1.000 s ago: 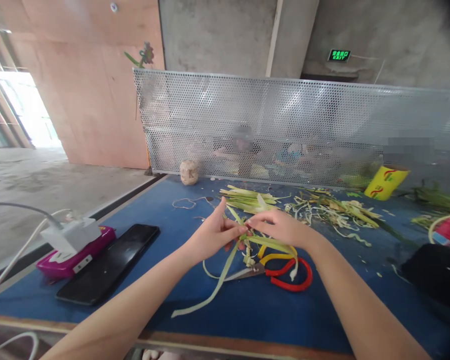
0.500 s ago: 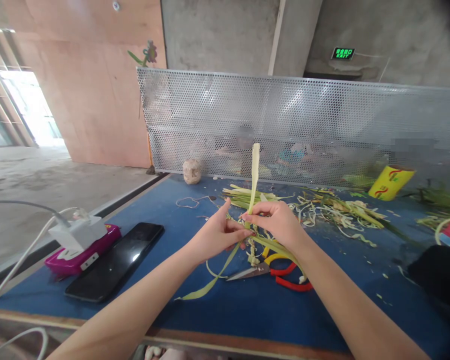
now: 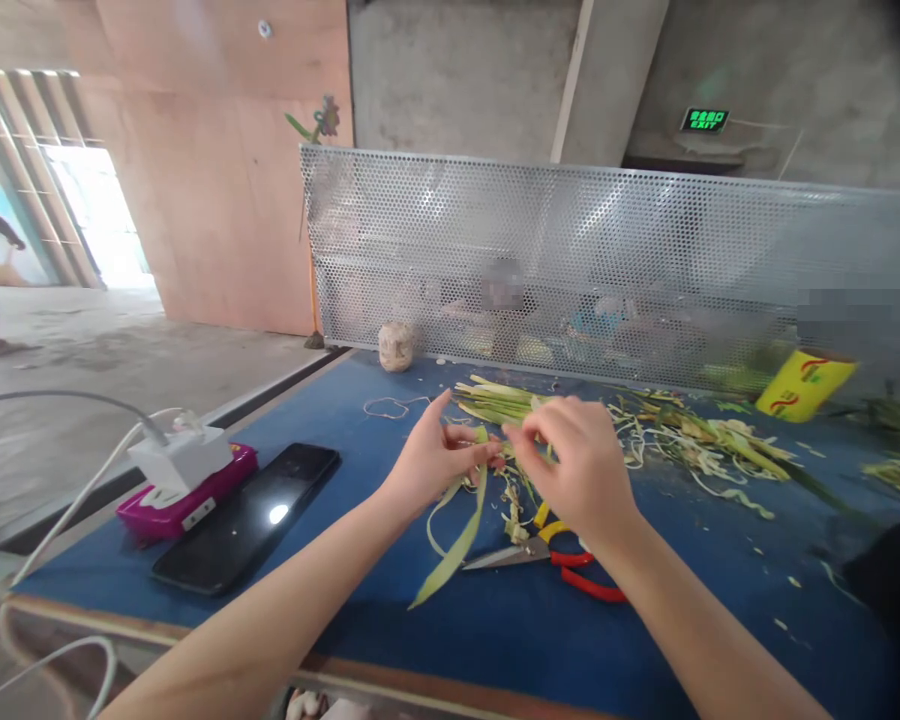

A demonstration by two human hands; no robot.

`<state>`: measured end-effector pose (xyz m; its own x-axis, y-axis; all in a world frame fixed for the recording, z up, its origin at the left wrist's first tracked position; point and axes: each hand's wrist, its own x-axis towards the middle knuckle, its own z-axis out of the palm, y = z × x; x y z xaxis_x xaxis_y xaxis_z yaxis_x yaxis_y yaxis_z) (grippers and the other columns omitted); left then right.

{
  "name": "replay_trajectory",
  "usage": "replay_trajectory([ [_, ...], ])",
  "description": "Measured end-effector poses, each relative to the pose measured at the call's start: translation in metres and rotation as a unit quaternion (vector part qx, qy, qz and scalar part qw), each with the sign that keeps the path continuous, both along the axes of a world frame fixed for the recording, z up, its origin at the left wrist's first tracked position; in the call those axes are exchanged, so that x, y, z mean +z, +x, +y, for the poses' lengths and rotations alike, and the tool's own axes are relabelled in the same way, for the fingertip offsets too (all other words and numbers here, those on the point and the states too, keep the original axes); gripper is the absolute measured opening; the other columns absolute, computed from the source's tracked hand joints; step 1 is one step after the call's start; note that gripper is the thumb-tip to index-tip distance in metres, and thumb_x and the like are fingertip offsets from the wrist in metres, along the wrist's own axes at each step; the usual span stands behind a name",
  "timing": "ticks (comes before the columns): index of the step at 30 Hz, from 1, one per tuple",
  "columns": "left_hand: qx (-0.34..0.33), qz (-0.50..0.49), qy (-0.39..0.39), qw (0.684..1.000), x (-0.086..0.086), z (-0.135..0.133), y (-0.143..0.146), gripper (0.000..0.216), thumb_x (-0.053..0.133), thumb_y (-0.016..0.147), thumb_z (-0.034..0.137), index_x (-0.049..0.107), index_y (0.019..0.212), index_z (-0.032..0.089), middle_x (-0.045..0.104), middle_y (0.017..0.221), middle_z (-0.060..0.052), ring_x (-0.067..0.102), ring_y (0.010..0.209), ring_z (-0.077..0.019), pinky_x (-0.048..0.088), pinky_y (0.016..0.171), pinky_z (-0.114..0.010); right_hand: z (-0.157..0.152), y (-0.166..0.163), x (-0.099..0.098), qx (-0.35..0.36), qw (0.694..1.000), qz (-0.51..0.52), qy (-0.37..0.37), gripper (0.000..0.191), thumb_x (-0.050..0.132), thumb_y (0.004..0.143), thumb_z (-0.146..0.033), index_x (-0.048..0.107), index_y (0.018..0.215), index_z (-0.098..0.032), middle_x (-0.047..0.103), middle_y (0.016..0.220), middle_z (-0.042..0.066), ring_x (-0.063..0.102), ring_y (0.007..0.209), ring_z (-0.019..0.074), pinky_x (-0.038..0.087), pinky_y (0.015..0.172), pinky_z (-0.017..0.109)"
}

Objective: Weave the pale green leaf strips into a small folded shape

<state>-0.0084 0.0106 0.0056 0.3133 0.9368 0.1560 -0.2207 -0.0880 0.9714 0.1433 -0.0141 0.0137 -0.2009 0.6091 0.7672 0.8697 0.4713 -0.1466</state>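
Both my hands meet over a blue table [image 3: 390, 640], working pale green leaf strips [image 3: 461, 530]. My left hand [image 3: 427, 462] pinches the strips where they cross, one strip hanging down to the tabletop. My right hand [image 3: 577, 465] is curled, fingertips closed on the strips right beside the left thumb. Under my right wrist lie scissors with red and yellow handles [image 3: 547, 555], blades pointing left.
A pile of leaf strips and trimmings [image 3: 645, 425] spreads behind my hands. A black phone [image 3: 247, 515] and a pink box with a white charger [image 3: 184, 475] lie at left. A perforated metal screen [image 3: 570, 270], a yellow container [image 3: 806, 385] and a small pale lump [image 3: 396, 346] stand at the back.
The strip my right hand had raised upright half a second ago is folded down again. My right hand has turned over and closed toward the left. The view shifted slightly.
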Motion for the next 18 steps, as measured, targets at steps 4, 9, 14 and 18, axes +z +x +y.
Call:
replay_trajectory([
  [4,0.059,-0.003,0.003,0.998,-0.002,0.004,-0.001,0.103,0.070,0.057,0.002,0.005,0.137,0.012,0.063,0.070,-0.001,0.061,0.057,-0.0127,0.047,0.051,-0.022,-0.008,-0.010,-0.012,-0.012,0.981,-0.059,-0.185,0.037,0.046,0.077,-0.050,0.051,0.056,-0.021,0.051,0.050,0.001,0.042,0.044,0.0133,0.023,0.045,0.027],
  [9,0.049,-0.005,0.025,0.998,-0.005,0.006,-0.001,0.106,0.069,0.059,0.003,-0.002,0.138,0.015,0.062,0.064,0.001,0.061,0.054,-0.0152,0.049,0.047,-0.025,0.002,-0.003,-0.020,0.069,0.948,0.018,-0.310,0.032,0.038,0.084,-0.036,0.052,0.059,-0.020,0.047,0.046,-0.002,0.039,0.041,0.0108,0.024,0.043,0.025],
  [14,-0.007,-0.016,0.017,1.000,-0.003,0.005,0.000,0.107,0.062,0.067,0.001,-0.020,0.134,0.013,0.061,0.054,0.004,0.062,0.051,-0.0147,0.050,0.048,-0.024,0.004,0.011,-0.017,0.140,0.924,0.058,-0.351,0.035,0.038,0.085,-0.033,0.050,0.056,-0.019,0.044,0.043,-0.003,0.041,0.041,0.0103,0.027,0.044,0.025],
  [18,-0.001,-0.019,-0.018,1.000,0.000,0.003,0.001,0.104,0.059,0.070,-0.002,-0.024,0.133,0.009,0.064,0.056,0.001,0.063,0.052,-0.0150,0.052,0.053,-0.025,0.002,0.017,-0.011,0.176,0.910,0.060,-0.370,0.033,0.039,0.085,-0.031,0.051,0.056,-0.019,0.046,0.045,-0.003,0.043,0.043,0.0103,0.031,0.046,0.025],
])
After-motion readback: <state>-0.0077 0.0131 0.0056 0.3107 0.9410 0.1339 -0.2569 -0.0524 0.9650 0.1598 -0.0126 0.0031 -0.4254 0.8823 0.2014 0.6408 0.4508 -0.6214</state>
